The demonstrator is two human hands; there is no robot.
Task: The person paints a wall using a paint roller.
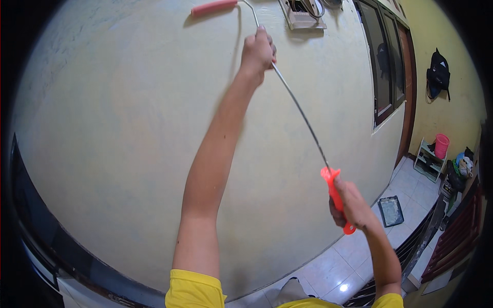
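A long-handled paint roller runs slantwise across the view, its pink roller sleeve (214, 6) up against the pale wall (128, 143) at the top. My left hand (258, 51) is stretched up high, fingers wrapped round the thin metal rod (300, 108) just below the bend. Lower right, my right hand (352, 205) grips the bright orange handle (336, 192) at the rod's other end. Both hands are closed on the same roller. Part of the roller frame is cut off by the top edge.
An electric box (303, 15) with loose cables sits on the wall near the roller. To the right are a dark-framed window (382, 56) and a hanging black backpack (438, 74). A black paint tray (391, 211) lies on the tiled floor, near a small rack (429, 161) and pink bucket (441, 146).
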